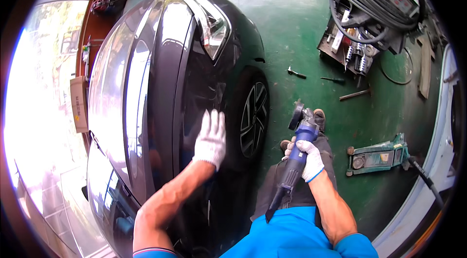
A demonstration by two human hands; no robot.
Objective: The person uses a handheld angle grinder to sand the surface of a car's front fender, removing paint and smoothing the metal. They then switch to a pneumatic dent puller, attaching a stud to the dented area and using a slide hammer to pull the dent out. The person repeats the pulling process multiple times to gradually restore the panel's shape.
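Observation:
In a white work glove, my left hand (210, 140) lies flat with its fingers stretched out on or just over the front fender of a dark car (194, 92), above the wheel arch. My right hand (310, 160), also gloved, is wrapped round the body of a blue angle grinder (295, 163). The grinder's disc end (296, 116) points away from me, and its cord end hangs toward my waist. Right of the fender is the front wheel (254, 119) with dark spokes. A scuffed patch (220, 93) shows on the panel ahead of my left fingers.
A green floor jack (379, 157) stands at the right. On the green floor lie a ratchet (296, 73), a dark-handled tool (332, 80) and a metal bar (354, 94). Farther right, a cart (328, 46) carries a cable coil (372, 7). A cardboard box (78, 105) is at the left.

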